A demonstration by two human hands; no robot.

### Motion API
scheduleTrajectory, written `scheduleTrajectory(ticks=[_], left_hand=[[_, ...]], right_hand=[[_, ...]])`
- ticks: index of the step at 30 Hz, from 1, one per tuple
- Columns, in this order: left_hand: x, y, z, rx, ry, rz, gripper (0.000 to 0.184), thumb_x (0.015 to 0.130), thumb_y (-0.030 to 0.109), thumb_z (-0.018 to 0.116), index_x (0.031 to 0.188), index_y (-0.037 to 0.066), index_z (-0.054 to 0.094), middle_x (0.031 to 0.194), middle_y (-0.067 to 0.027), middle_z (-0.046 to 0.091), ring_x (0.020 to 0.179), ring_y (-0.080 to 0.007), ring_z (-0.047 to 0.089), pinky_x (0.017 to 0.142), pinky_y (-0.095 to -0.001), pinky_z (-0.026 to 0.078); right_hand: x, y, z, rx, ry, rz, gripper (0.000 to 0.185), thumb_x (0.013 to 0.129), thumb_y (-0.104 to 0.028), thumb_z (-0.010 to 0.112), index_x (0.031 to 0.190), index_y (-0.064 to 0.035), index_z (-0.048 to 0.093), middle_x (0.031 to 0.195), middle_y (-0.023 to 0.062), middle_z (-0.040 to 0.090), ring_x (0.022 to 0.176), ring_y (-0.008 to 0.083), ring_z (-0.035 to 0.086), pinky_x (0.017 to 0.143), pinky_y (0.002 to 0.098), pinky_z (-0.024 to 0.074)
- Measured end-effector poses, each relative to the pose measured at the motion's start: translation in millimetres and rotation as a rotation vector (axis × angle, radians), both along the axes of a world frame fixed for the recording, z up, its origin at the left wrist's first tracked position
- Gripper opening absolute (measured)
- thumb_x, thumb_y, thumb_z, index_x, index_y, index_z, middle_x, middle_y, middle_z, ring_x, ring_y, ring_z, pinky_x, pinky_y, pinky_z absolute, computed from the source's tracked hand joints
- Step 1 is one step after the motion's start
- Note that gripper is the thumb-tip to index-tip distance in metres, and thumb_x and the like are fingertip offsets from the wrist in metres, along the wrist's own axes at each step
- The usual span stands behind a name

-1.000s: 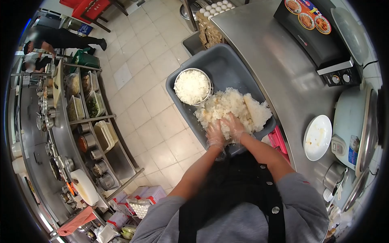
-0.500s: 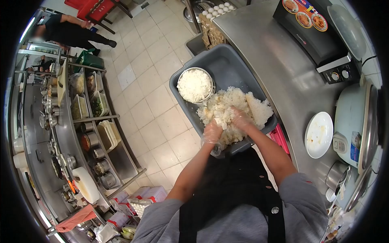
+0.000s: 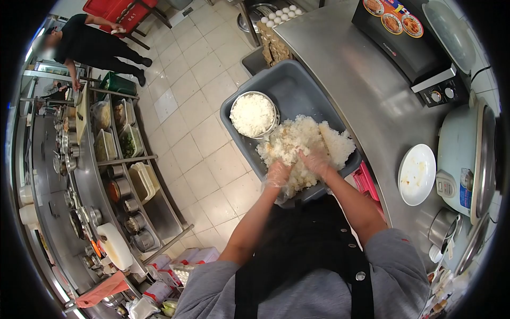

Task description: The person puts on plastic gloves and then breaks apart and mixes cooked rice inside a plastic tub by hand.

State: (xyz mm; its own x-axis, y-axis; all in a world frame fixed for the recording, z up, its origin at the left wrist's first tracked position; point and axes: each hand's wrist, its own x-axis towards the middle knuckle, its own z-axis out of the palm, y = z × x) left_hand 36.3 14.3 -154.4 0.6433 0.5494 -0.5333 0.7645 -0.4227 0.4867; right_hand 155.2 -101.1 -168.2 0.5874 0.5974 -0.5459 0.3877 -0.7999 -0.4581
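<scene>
A grey plastic tub [image 3: 303, 78] holds a loose heap of cooked rice [image 3: 303, 139] with a flatter slab of rice at its right. A round metal pot full of white rice [image 3: 252, 115] stands in the tub's left corner. My left hand [image 3: 278, 174], in a clear plastic glove, has its fingers curled at the heap's near left side. Close beside it, my right hand [image 3: 316, 161], gloved too, is bent into the rice. Rice lies between the two hands, and their fingertips are partly hidden, so what each one grips is unclear.
A steel counter [image 3: 340, 69] runs along the right, bearing a microwave [image 3: 409, 48], a used white plate [image 3: 417, 174] and a large rice cooker [image 3: 459, 159]. Egg trays [image 3: 281, 17] stand beyond the tub. At the left are shelves of food containers [image 3: 130, 141] and a person in black [image 3: 87, 45].
My hands have shifted slightly apart and back toward me within the rice. The person at the far left has turned and stepped nearer the red chair, an arm stretched out.
</scene>
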Motion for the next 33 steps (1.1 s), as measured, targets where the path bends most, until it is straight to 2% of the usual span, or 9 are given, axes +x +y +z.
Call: scheduleTrajectory(ticks=[2, 6, 8, 12, 15, 20, 25, 30, 33], left_hand=[[0, -1, 3, -0.003, 0.056, 0.018, 0.042, 0.078, 0.037, 0.067, 0.1, 0.001, 0.063, 0.094, -0.0273, 0.064, 0.092, -0.043, 0.061, 0.079, -0.0483, 0.05], [1, 1, 0, -0.065, 0.054, -0.008, 0.036, 0.082, 0.03, 0.063, 0.102, 0.001, 0.061, 0.096, -0.0287, 0.063, 0.094, -0.0445, 0.06, 0.079, -0.0494, 0.05], [3, 0, 1, -0.063, 0.08, -0.002, 0.035, 0.082, 0.027, 0.062, 0.106, 0.001, 0.059, 0.096, -0.0289, 0.062, 0.094, -0.0449, 0.06, 0.079, -0.0493, 0.05], [1, 1, -12, -0.055, -0.083, 0.052, 0.046, 0.08, 0.016, 0.06, 0.122, 0.003, 0.043, 0.094, -0.0297, 0.061, 0.091, -0.0457, 0.059, 0.08, -0.0497, 0.049], [0, -1, -25, -0.068, -0.18, 0.052, 0.054, 0.078, 0.01, 0.059, 0.128, 0.005, 0.037, 0.099, -0.0303, 0.058, 0.094, -0.0453, 0.058, 0.083, -0.0491, 0.047], [0, -10, -36, 0.053, -0.419, -0.044, 0.074, 0.074, 0.014, 0.064, 0.14, 0.011, 0.029, 0.119, -0.0302, 0.046, 0.113, -0.0442, 0.047, 0.094, -0.0476, 0.041], [16, -16, 15, -0.214, 0.016, -0.112, 0.11, 0.068, 0.048, 0.074, 0.149, 0.02, 0.005, 0.128, -0.0318, 0.035, 0.121, -0.0472, 0.036, 0.103, -0.0491, 0.032], [10, -6, 27, -0.23, 0.045, -0.187, 0.107, 0.072, 0.053, 0.071, 0.149, 0.021, 0.004, 0.135, -0.0344, 0.028, 0.129, -0.0479, 0.028, 0.107, -0.0489, 0.028], [3, 2, 31, -0.2, 0.022, -0.176, 0.102, 0.075, 0.048, 0.07, 0.149, 0.02, 0.007, 0.139, -0.035, 0.024, 0.132, -0.0473, 0.025, 0.109, -0.0482, 0.026]], right_hand=[[-16, -5, -39, 0.041, -0.224, -0.022, 0.068, 0.089, -0.053, 0.045, 0.125, 0.004, 0.048, 0.11, 0.0242, 0.061, 0.102, 0.0377, 0.058, 0.091, 0.0405, 0.0446], [-20, -5, -16, 0.174, -0.183, 0.008, 0.06, 0.09, -0.043, 0.048, 0.127, 0.0054, 0.044, 0.11, 0.0254, 0.059, 0.104, 0.0398, 0.055, 0.091, 0.0417, 0.0435], [-12, 5, 15, 0.026, 0.209, -0.21, 0.046, 0.083, -0.011, 0.048, 0.127, 0.0012, 0.041, 0.123, 0.0271, 0.051, 0.111, 0.0411, 0.052, 0.093, 0.045, 0.0405], [-9, 7, 24, 0.136, 0.151, -0.273, 0.054, 0.075, 0.001, 0.046, 0.128, -0.0012, 0.035, 0.127, 0.0265, 0.046, 0.116, 0.0402, 0.048, 0.093, 0.0452, 0.0385], [-6, -2, 9, 0.26, 0.015, -0.351, 0.064, 0.077, -0.002, 0.052, 0.136, -0.0015, 0.028, 0.134, 0.0264, 0.04, 0.125, 0.0381, 0.04, 0.099, 0.0429, 0.036], [7, 16, -48, -0.074, -0.069, -0.394, 0.093, 0.073, -0.038, 0.069, 0.143, 0.0008, 0.022, 0.143, 0.0223, 0.034, 0.135, 0.0335, 0.03, 0.109, 0.0385, 0.0285], [27, 60, 28, -0.355, 0.146, -0.428, 0.105, 0.068, -0.056, 0.072, 0.142, 0.0014, 0.024, 0.148, 0.0195, 0.025, 0.136, 0.0299, 0.028, 0.112, 0.038, 0.021], [50, 66, 5, -0.448, 0.118, -0.445, 0.117, 0.062, -0.06, 0.075, 0.145, 0.0002, 0.019, 0.151, 0.016, 0.021, 0.137, 0.0275, 0.026, 0.113, 0.0379, 0.0208], [59, 64, -17, -0.5, 0.05, -0.145, 0.12, 0.061, -0.057, 0.078, 0.146, -0.0002, 0.015, 0.15, 0.0146, 0.025, 0.138, 0.0269, 0.026, 0.111, 0.0365, 0.0265]])
